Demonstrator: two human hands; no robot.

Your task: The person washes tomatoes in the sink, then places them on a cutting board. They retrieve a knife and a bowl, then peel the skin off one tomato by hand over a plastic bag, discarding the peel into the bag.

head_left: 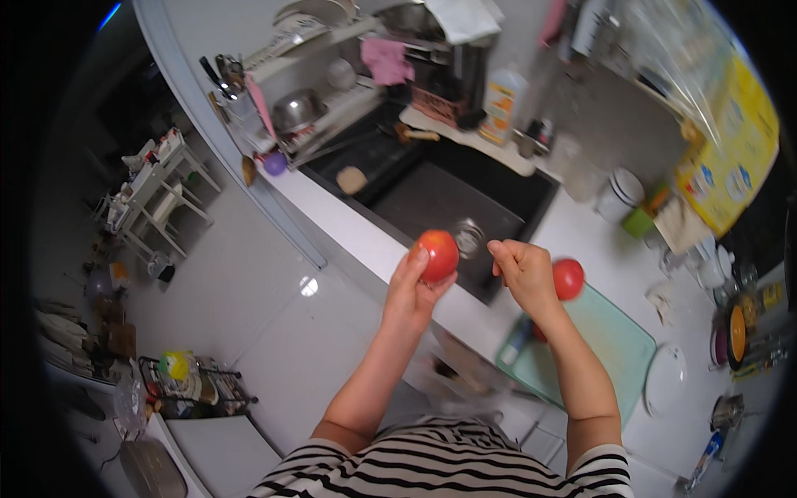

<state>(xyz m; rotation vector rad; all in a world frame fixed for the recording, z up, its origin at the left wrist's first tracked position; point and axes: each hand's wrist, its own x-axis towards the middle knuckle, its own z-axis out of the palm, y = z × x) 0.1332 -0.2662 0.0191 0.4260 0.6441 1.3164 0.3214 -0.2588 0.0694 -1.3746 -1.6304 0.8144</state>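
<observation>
My left hand (414,283) holds a red tomato (439,256) above the near edge of a black sink (457,196). To its right, my right hand (525,271) is curled, thumb against the fingers; whether something small is pinched in it cannot be told. A second tomato (568,279) rests at the far corner of a green cutting board (613,324) on the white counter. Partly behind my right forearm, another red thing and an object with a pale end (515,343) lie on the board. The sink's metal drain (469,238) shows between my hands.
A dish rack with a steel bowl (299,111) stands left of the sink. Behind the sink are a bottle with an orange label (500,106) and a pink cloth (387,61). A white plate (665,380) lies right of the board. A white lidded mug (621,194) stands at the back.
</observation>
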